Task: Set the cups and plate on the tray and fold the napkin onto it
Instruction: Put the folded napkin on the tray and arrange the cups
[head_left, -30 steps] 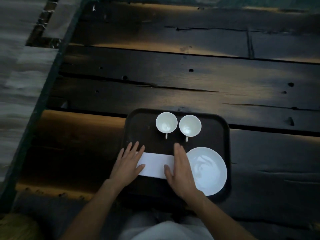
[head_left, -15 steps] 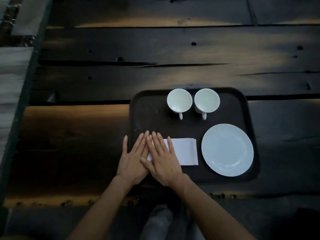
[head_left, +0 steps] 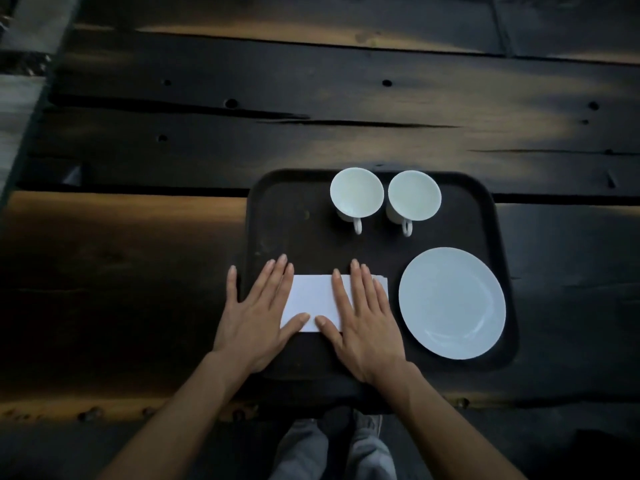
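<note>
A dark tray [head_left: 294, 216] lies on the wooden table. Two white cups stand side by side at its far edge, the left cup [head_left: 356, 195] and the right cup [head_left: 414, 197], handles pointing toward me. A white plate [head_left: 452, 303] sits in the tray's near right corner. A folded white napkin [head_left: 311, 301] lies flat on the tray's near left part. My left hand [head_left: 258, 313] presses flat on the napkin's left end, fingers straight. My right hand [head_left: 363, 317] presses flat on its right end and covers most of that side.
The table is made of dark, worn wooden planks [head_left: 311, 98] with cracks and knot holes. Its left edge [head_left: 20, 161] borders a pale floor. My legs and feet [head_left: 332, 445] show below the table's near edge.
My hands were overlapping at the napkin's left end half a second ago; they have spread apart, the right hand sliding to the napkin's right end. The view shifted slightly.
</note>
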Motion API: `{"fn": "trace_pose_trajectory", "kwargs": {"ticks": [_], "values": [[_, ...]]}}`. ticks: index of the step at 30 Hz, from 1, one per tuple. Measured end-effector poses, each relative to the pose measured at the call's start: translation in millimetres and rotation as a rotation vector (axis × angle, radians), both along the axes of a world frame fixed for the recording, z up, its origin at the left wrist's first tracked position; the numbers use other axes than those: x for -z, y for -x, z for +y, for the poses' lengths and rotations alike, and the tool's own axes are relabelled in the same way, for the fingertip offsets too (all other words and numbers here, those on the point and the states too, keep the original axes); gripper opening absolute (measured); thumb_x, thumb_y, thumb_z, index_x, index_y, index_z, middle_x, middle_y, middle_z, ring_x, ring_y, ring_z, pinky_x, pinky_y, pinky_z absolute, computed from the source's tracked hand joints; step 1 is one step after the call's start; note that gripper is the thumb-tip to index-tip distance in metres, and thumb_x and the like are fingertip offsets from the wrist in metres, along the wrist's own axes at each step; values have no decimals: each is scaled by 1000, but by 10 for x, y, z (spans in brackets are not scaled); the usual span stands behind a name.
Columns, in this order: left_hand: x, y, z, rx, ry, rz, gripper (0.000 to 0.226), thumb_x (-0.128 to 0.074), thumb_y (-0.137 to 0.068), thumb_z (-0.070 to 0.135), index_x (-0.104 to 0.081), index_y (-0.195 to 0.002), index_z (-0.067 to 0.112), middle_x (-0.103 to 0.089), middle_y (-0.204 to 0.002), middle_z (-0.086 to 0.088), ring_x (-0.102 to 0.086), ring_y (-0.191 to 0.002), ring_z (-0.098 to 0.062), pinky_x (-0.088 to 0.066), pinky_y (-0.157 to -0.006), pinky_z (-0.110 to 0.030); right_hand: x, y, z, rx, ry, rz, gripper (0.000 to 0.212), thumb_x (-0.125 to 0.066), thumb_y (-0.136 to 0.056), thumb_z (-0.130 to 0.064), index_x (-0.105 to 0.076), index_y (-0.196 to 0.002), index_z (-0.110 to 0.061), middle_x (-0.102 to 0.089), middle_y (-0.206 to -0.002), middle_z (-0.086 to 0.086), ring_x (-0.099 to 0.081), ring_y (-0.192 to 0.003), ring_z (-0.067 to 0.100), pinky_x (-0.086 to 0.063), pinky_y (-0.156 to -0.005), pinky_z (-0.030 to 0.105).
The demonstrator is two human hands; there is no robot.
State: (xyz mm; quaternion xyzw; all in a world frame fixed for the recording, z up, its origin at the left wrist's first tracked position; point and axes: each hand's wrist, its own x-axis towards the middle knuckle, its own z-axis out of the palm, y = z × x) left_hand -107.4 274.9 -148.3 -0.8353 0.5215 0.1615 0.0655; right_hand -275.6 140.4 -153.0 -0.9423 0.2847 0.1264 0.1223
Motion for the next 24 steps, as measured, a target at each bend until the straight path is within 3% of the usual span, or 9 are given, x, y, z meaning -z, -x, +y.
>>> {"fn": "trace_pose_trajectory", "kwargs": {"ticks": [3,5,7,8,11,14,18,24], "values": [[-60,16,-20,-2,7,21,83,-6,-95,70,1,-159,17,6,-168,-1,4,-155,-17,6,-117,-66,-86,-20,-27,-16,-73,-36,76,-9,-101,-63,-3,-161,-17,6,-167,15,8,-155,29,-1,-126,44],[-130,-34,-32,-3,55,13,76,-23,-98,62,-22,-158,16,-19,-167,-6,-19,-154,-21,-2,-119,-64,-156,-4,-124,-22,-56,-120,65,-26,-103,-48,-30,-156,-10,-26,-162,20,-22,-152,34,-10,-124,49],[-210,-145,-48,-5,167,-22,53,-51,-97,42,-54,-142,15,-55,-142,-7,-53,-131,-26,-19,-114,-60,-218,46,-298,-21,74,-206,48,-50,-98,-30,-55,-140,-7,-57,-138,17,-52,-132,36,-19,-118,59],[-217,-202,-51,-16,225,-35,41,-61,-93,33,-63,-131,16,-63,-127,-5,-60,-117,-27,-24,-108,-56,-227,83,-390,-4,117,-223,42,-59,-94,-23,-62,-133,-7,-64,-126,15,-58,-121,36,-22,-115,62],[-282,-335,-104,-59,223,5,24,-65,-91,23,-68,-115,25,-65,-109,2,-59,-102,-24,-23,-93,-45,-294,142,-637,35,133,-131,31,-66,-90,-19,-68,-120,-11,-65,-106,9,-61,-104,37,-21,-114,63],[-303,-395,-180,-94,215,47,15,-61,-93,27,-66,-106,32,-61,-105,9,-53,-103,-18,-21,-88,-41,-339,95,-758,62,79,-48,22,-59,-95,-24,-67,-115,-20,-62,-104,2,-56,-107,30,-11,-118,55],[-301,-443,-250,-183,224,85,8,-60,-93,31,-62,-93,38,-56,-95,14,-47,-98,-12,-18,-83,-36,-325,63,-829,77,50,-81,12,-60,-93,-26,-67,-103,-24,-61,-95,-3,-54,-104,27,-9,-118,52],[-331,-375,-273,-201,244,97,9,-62,-93,32,-60,-97,39,-56,-101,13,-48,-102,-13,-19,-87,-36,-387,57,-887,116,14,-78,18,-59,-94,-30,-69,-108,-26,-64,-99,-4,-54,-110,27,-7,-120,53]]}}
